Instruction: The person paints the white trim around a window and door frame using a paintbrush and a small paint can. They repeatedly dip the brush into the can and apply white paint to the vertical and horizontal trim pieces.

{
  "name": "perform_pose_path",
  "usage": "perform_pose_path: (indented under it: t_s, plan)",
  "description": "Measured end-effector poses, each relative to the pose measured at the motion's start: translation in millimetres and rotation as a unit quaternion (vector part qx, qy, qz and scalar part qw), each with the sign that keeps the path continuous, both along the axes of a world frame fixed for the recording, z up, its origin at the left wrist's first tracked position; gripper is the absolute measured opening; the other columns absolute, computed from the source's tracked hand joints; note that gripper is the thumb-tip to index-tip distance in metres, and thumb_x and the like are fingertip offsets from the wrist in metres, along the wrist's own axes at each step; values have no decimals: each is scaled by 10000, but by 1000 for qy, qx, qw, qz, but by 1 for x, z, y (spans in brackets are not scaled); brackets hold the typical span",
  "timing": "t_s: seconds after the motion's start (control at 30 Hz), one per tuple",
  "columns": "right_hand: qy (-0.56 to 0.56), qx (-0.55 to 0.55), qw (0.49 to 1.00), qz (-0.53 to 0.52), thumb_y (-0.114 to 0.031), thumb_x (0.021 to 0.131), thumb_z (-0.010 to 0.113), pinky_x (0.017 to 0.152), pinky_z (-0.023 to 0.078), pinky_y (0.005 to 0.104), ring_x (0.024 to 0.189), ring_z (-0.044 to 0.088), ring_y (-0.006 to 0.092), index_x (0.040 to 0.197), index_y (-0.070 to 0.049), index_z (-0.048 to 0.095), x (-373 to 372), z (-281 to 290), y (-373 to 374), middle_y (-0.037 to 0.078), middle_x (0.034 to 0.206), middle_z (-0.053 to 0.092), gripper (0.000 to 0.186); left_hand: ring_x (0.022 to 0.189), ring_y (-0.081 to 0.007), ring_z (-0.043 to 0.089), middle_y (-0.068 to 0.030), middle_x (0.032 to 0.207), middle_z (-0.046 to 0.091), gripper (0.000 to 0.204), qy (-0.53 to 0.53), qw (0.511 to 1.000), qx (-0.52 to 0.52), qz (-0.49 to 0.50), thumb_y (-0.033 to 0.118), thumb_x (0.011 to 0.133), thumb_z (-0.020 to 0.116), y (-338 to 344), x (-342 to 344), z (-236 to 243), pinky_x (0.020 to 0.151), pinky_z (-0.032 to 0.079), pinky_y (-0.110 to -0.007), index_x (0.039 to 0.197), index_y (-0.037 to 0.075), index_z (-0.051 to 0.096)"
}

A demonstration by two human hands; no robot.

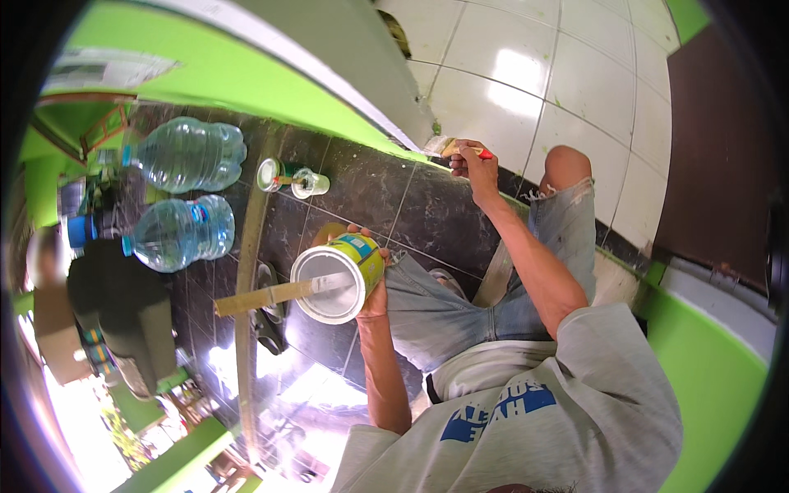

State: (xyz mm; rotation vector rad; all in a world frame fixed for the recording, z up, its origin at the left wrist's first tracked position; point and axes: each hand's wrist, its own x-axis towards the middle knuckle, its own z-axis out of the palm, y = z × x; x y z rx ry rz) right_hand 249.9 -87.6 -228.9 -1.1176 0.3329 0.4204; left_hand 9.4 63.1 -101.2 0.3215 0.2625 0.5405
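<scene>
My right hand [475,172] grips a paintbrush [464,149] with a red-tipped handle, its pale bristles at the lower edge of a narrow white strip [374,105] along the green-and-grey wall. My left hand [374,300] holds a yellow-labelled paint can [363,260] from behind and the side. The can holds white paint, and a flat wooden stick [255,301] lies across its rim, sticking out to the left. Two small containers [310,187] stand on the dark tiles [362,197] beyond the can, one with a stick or handle in it.
Large clear water bottles [179,234] are at left, beside another seated person [115,320]. Sandals [269,320] lie behind the can. A long pale strip [246,345] crosses the dark floor. White tiles [485,41] continue beyond a step, with a brown panel [715,148] at right.
</scene>
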Motion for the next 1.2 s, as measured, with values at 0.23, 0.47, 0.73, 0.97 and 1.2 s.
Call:
perform_pose_path:
  t_s: [0.23,0.47,0.73,0.97,1.2]
  plan:
    - [-109,29,994,9,-201,979,636,716,604,369,791,683,178,1196,-43,671,12,116,1,86,908,703,271,1409,-422,452,-213,1544,446,593,-69,997,-41,14,435,973,649,5,-6,-14,1023,480,-648,1485,168,513]
    - [-234,34,971,25,-215,1011,553,871,559,426,939,662,215,1322,-64,602,8,169,-44,99,1049,691,349,1423,-432,438,-238,1516,473,697,-97,989,-107,16,541,940,647,10,-4,-18,1062,458,-657,1487,132,507]
    - [-265,-253,888,277,-85,961,656,805,548,344,928,649,227,1256,-85,682,-25,88,-39,83,1073,642,297,1377,-449,489,-258,1474,512,716,6,984,-125,124,591,955,593,15,-9,-52,1028,489,-664,1474,103,513]
    - [-543,-387,660,345,-2,918,695,760,528,397,903,663,325,1177,-125,709,-35,173,-17,143,1093,592,287,1366,-454,499,-257,1467,522,719,6,980,-136,145,611,957,573,15,-7,-59,1017,488,-667,1467,107,521]
    - [-656,-369,633,184,8,894,711,760,532,372,891,649,262,1187,-88,725,-48,269,-37,152,1148,596,309,1356,-459,509,-256,1461,531,724,-3,982,-125,140,631,958,553,21,1,-57,1005,488,-670,1461,111,529]
